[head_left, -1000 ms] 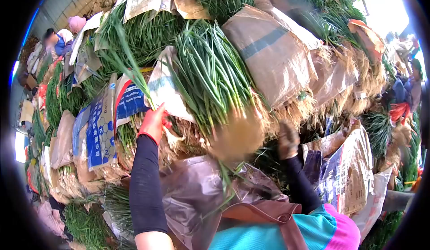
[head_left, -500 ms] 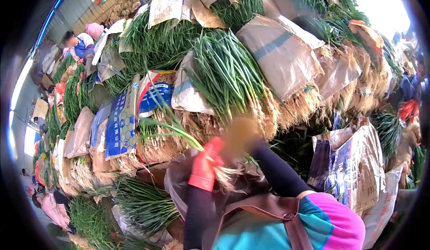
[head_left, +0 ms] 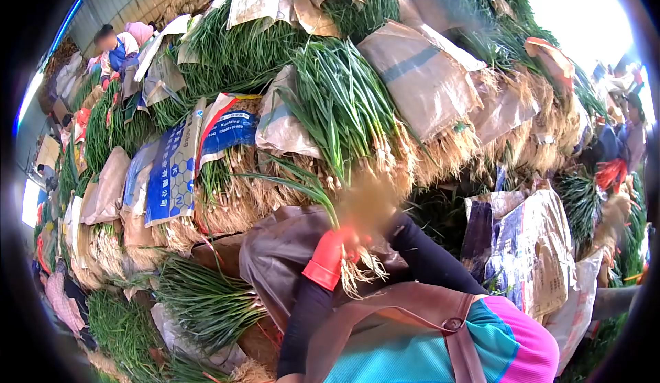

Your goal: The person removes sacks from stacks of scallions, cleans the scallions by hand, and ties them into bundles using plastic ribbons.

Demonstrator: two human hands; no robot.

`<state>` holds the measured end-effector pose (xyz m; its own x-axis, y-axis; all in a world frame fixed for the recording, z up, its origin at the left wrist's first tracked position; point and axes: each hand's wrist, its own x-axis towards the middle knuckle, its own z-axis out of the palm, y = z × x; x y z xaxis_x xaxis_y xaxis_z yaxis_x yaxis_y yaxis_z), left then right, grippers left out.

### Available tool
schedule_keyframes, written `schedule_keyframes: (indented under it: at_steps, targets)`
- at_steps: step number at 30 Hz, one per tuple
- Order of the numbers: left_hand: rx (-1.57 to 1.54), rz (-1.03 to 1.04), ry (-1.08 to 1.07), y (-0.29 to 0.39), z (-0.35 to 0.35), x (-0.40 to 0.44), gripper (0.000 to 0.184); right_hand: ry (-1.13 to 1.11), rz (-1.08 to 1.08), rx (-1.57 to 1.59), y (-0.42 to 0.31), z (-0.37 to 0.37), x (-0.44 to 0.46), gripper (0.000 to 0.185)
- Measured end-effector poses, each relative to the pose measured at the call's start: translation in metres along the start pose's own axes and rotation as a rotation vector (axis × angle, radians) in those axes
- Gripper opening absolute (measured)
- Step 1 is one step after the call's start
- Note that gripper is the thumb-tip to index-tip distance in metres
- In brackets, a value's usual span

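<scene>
My left hand (head_left: 335, 251), in a red rubber glove, is closed around a few spring onions (head_left: 323, 194) above my lap. Their green leaves point up and left, and the pale roots (head_left: 361, 273) hang below the glove. My right arm in a dark sleeve (head_left: 433, 259) reaches in from the right. A brownish blur covers my right hand (head_left: 372, 208), so its fingers cannot be made out; it is close to the left hand. Just beyond lies a large bundle of spring onions (head_left: 340, 108), root ends toward me.
Stacked bundles (head_left: 240, 46) rise ahead, partly covered by sacks (head_left: 419, 77) and a blue printed bag (head_left: 172, 170). A loose pile of greens (head_left: 206, 300) lies at my left. Crumpled sacks (head_left: 529, 252) stand at right. A person (head_left: 117, 53) bends over bundles at far left.
My left hand has moved right and slightly down, closer to the blurred right hand. The held spring onions have turned more upright, with their roots now hanging in plain sight.
</scene>
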<state>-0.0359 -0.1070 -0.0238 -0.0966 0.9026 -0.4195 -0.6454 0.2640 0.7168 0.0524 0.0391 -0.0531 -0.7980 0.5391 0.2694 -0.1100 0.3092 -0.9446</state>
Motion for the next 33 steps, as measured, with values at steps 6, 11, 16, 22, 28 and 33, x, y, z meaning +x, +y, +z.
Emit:
schedule_keyframes:
  at_steps: [6, 11, 16, 22, 28, 33]
  targets:
    - [-0.168, 0.04, 0.13, -0.017, -0.018, 0.009, 0.033, 0.207, 0.418, -0.071, -0.032, 0.017, 0.005, 0.026]
    - [-0.117, 0.103, 0.131, -0.012, -0.004, 0.004, 0.028, 0.552, 0.443, 0.525, 0.001, 0.042, -0.011, 0.018]
    - [-0.014, 0.169, 0.111, -0.015, -0.01, -0.002, 0.027, 0.546, 0.353, 0.957, 0.029, -0.009, -0.016, 0.014]
    - [0.21, 0.237, 0.153, -0.038, -0.023, 0.011, 0.018, 0.109, 0.256, 0.169, 0.009, -0.019, -0.005, 0.039]
    - [0.365, 0.399, 0.259, -0.074, -0.055, 0.035, 0.018, 0.3, 0.536, 0.244, -0.04, 0.02, 0.014, 0.039]
    - [0.311, 0.325, 0.329, -0.062, -0.033, 0.011, 0.015, 0.337, 0.154, -0.388, -0.017, 0.032, -0.012, 0.032]
